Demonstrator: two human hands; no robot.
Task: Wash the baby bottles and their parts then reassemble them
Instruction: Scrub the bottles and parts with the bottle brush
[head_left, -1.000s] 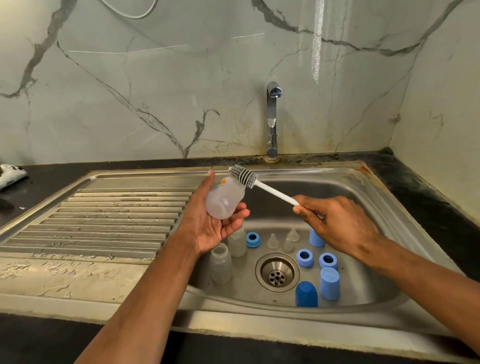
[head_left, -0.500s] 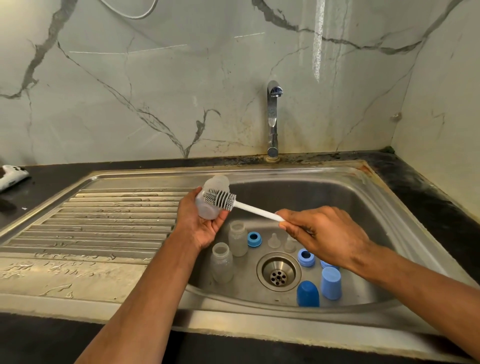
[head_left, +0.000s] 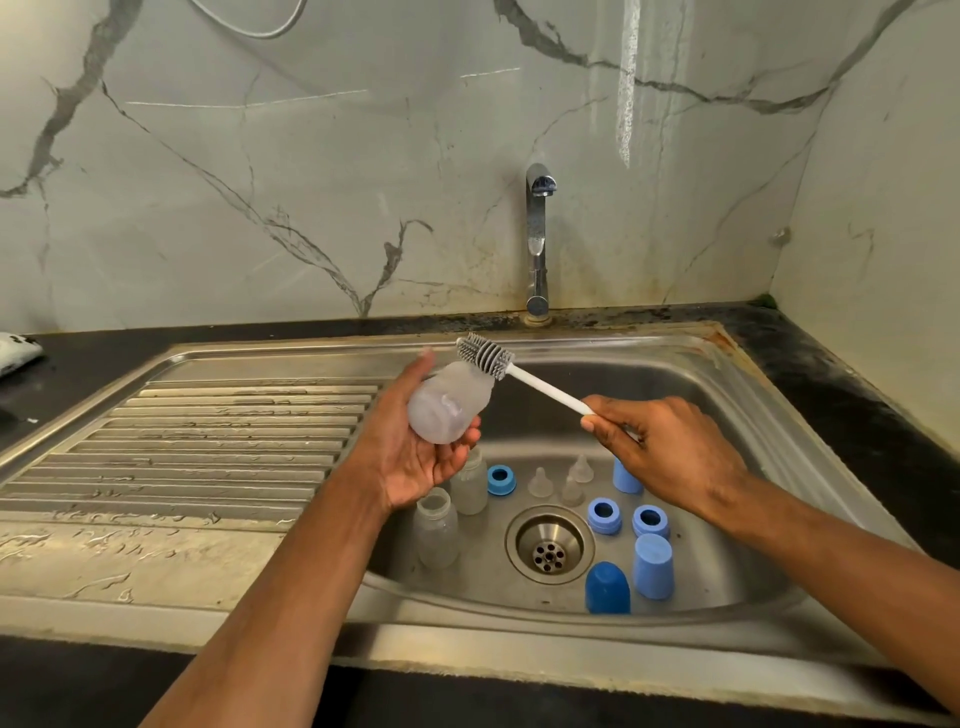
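My left hand (head_left: 415, 457) holds a cloudy baby bottle (head_left: 449, 402) tilted above the sink, its base towards me. My right hand (head_left: 670, 452) grips the white handle of a bottle brush (head_left: 485, 356), whose grey bristle head sits at the bottle's mouth end. Down in the steel sink (head_left: 727, 395) stand two more bottles (head_left: 436, 527), three clear teats (head_left: 569, 480), three blue collar rings (head_left: 604, 514) and several blue caps (head_left: 653, 566).
A chrome tap (head_left: 537, 239) rises behind the basin, with no water running. The ribbed draining board (head_left: 208, 441) lies to the left, wet at its front. A drain (head_left: 548, 545) sits in the basin's middle. A cloth (head_left: 15, 351) lies far left on the dark counter.
The brush head has come back up from the bottle's side to its mouth end. My left hand has turned the bottle's base towards me and my right hand has shifted right.
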